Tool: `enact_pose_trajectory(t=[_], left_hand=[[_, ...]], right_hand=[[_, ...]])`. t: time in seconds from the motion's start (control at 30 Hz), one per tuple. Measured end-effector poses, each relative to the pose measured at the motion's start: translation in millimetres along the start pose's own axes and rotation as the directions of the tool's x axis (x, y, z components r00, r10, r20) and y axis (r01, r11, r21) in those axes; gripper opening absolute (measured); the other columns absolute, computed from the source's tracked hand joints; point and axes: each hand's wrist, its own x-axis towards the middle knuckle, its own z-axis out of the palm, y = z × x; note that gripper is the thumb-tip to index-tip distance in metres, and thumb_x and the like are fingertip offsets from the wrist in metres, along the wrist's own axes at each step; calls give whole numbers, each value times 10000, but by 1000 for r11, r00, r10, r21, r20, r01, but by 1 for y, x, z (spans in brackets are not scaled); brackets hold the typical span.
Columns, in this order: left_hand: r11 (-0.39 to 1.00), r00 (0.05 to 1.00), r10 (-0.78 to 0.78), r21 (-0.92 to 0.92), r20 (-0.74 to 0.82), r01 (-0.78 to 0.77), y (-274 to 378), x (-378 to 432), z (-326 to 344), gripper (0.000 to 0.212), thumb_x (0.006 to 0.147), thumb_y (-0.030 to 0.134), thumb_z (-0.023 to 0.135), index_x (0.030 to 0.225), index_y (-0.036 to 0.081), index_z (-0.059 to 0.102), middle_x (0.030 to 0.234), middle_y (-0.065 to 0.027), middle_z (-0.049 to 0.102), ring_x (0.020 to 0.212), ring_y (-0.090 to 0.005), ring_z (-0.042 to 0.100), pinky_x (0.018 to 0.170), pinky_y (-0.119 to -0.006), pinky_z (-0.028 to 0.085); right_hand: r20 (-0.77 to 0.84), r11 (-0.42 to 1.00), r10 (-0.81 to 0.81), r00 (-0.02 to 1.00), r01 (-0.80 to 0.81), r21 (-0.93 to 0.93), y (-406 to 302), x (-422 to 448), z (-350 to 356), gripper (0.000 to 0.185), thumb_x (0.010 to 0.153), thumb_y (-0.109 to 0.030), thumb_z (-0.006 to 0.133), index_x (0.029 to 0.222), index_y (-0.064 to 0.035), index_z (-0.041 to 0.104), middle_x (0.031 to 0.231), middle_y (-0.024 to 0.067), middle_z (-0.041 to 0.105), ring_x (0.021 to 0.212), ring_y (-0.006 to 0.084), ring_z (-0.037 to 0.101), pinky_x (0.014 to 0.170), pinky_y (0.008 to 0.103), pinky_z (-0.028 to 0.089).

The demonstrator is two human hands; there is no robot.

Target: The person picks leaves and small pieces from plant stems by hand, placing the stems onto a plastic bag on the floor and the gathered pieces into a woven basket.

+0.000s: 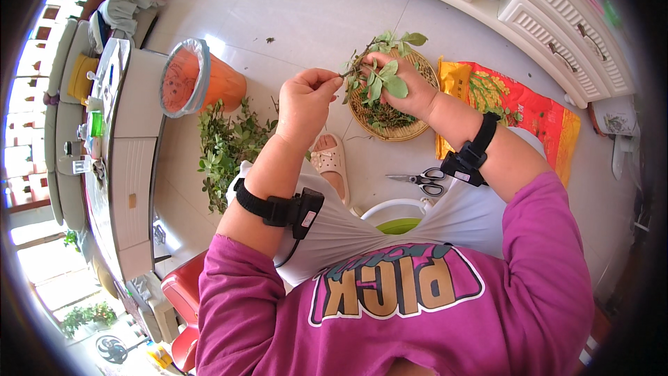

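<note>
My right hand [399, 83] is closed around a leafy green sprig [385, 82], above a round woven bamboo basket [432, 81]. Dark green clusters and leaves [386, 115] lie in the basket. At the left, my left hand [308, 99] pinches the end of a stem of the same sprig between thumb and fingertips. A heap of leafy branches [224, 151] rests on the floor to the left of my foot. Scissors with black and white handles [425, 181] lie on the floor near my knees, blades pointing left.
An orange bin with a clear liner [224, 83] stands at upper left, beside a long white table [135, 167]. A red and yellow printed bag [532, 109] lies flat right of the basket. White drawer cabinets [563, 36] line the top right. A red chair [182, 292] is at lower left.
</note>
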Motion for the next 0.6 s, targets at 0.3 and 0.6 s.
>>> enact_pose_trajectory(t=[0.3, 0.6], left_hand=[[966, 993, 102, 244, -65, -84, -5, 1, -1, 68, 714, 55, 579, 718, -12, 566, 632, -13, 545, 557, -66, 494, 530, -180, 410], [961, 995, 72, 271, -62, -53, -2, 2, -2, 70, 726, 62, 565, 715, -7, 562, 618, -8, 537, 552, -68, 498, 515, -168, 402]], right_hand=[[-75, 918, -38, 996, 5, -397, -6, -4, -2, 127, 703, -87, 446, 809, -16, 443, 724, 186, 515, 701, 357, 494, 589, 369, 399], [-69, 936, 348, 935, -351, -32, -7, 1, 1, 169, 782, -128, 394, 774, 16, 482, 603, 118, 515, 544, 206, 513, 500, 307, 402]])
